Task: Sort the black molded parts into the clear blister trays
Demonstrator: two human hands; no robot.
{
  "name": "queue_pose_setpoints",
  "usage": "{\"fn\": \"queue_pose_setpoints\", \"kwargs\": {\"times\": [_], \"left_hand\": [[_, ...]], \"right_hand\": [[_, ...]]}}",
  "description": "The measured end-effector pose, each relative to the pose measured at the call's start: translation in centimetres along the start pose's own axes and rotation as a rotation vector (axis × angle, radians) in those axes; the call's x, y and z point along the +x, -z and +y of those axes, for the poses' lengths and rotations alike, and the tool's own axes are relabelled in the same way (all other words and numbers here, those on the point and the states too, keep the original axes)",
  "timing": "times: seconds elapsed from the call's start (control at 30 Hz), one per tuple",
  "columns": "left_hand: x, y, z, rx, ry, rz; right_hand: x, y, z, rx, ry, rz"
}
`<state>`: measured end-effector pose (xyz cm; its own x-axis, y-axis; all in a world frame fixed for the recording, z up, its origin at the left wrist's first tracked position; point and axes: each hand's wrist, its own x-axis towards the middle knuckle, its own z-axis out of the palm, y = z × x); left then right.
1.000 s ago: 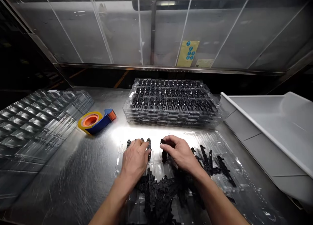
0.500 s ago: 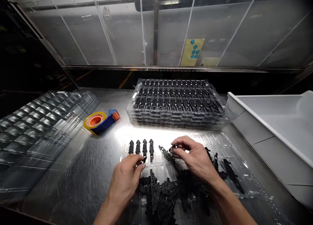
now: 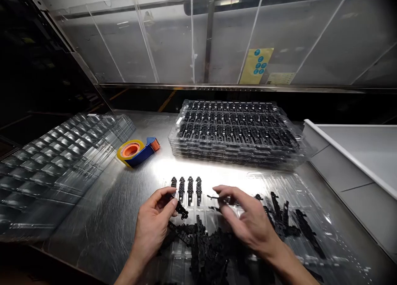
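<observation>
My left hand [image 3: 155, 219] pinches a narrow black plastic part [image 3: 182, 211] between thumb and fingers, its end pointing down and right. My right hand [image 3: 248, 217], slightly blurred, is closed around thin black plastic pieces [image 3: 213, 197] that stick out past its fingertips; how many I cannot tell. Between the hands, a short row of black parts [image 3: 190, 190] stands side by side in the slots of a clear plastic tray [image 3: 279, 181]. Below both hands lies a jumbled heap of loose black parts [image 3: 201, 248], partly hidden by my right hand and forearm.
Stacked clear trays [image 3: 229, 150], the top one filled with black parts, stand at the back. Another stack of clear trays [image 3: 62, 157] is at left, beside a blue tape dispenser [image 3: 142, 156]. A white bin [image 3: 335, 165] borders the right side of the metal table [image 3: 102, 202].
The view has turned slightly left. My left hand has drawn back from the row, and the part in it now shows clearly. My right hand has a different hold, with thin pieces jutting leftward.
</observation>
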<state>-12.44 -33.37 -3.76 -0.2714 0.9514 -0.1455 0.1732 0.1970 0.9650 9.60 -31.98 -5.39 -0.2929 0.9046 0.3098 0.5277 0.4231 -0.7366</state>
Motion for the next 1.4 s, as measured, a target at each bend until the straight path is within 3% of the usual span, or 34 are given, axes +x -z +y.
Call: {"fn": "queue_pose_setpoints", "kwargs": {"times": [0.07, 0.17, 0.27, 0.43, 0.6, 0.77, 0.9, 1.03, 1.1, 1.23, 1.3, 1.4], "left_hand": [[-0.1, 0.3, -0.4, 0.013, 0.014, 0.008], [-0.1, 0.1, -0.6, 0.038, -0.026, 0.057], [-0.3, -0.6, -0.6, 0.052, -0.137, 0.140], [-0.9, -1.6, 0.1, 0.162, -0.462, 0.196], [0.2, -4.0, 0.2, 0.365, -0.753, 0.067], [2.4, -8.4, -2.3, 0.637, -0.933, -0.149], [2.7, -10.3, -3.2, 0.771, -0.958, -0.294], [1.9, -9.5, -1.9, 0.877, -0.942, -0.385], [1.7, -8.8, -1.2, 0.953, -0.889, -0.351], [2.2, -8.2, -1.0, 1.067, -0.739, -0.153], [2.7, -8.3, -1.3, 1.079, -0.707, -0.110], [3.3, -8.7, -2.0, 1.068, -0.709, -0.141]], "right_hand": [[0.7, 0.5, -0.7, -0.049, -0.135, -0.066], [2.7, -0.6, -1.2, -0.455, -0.221, -0.207], [4.1, -2.8, -1.0, -0.673, -0.198, -0.245], [3.5, -4.4, -0.8, -0.678, -0.095, -0.311], [2.0, -3.2, -0.4, -0.717, -0.053, -0.310], [0.0, -1.1, 1.8, -0.751, -0.250, -0.193], [-1.0, 0.2, 3.2, -0.603, -0.350, -0.155], [-0.6, 1.6, 3.4, -0.407, -0.395, -0.075], [0.0, 2.4, 3.5, -0.251, -0.404, 0.000], [2.1, 2.5, 4.9, 0.077, -0.416, 0.098], [3.1, 1.8, 5.8, 0.074, -0.407, 0.066], [4.1, 0.5, 6.8, -0.022, -0.374, 0.023]]}}
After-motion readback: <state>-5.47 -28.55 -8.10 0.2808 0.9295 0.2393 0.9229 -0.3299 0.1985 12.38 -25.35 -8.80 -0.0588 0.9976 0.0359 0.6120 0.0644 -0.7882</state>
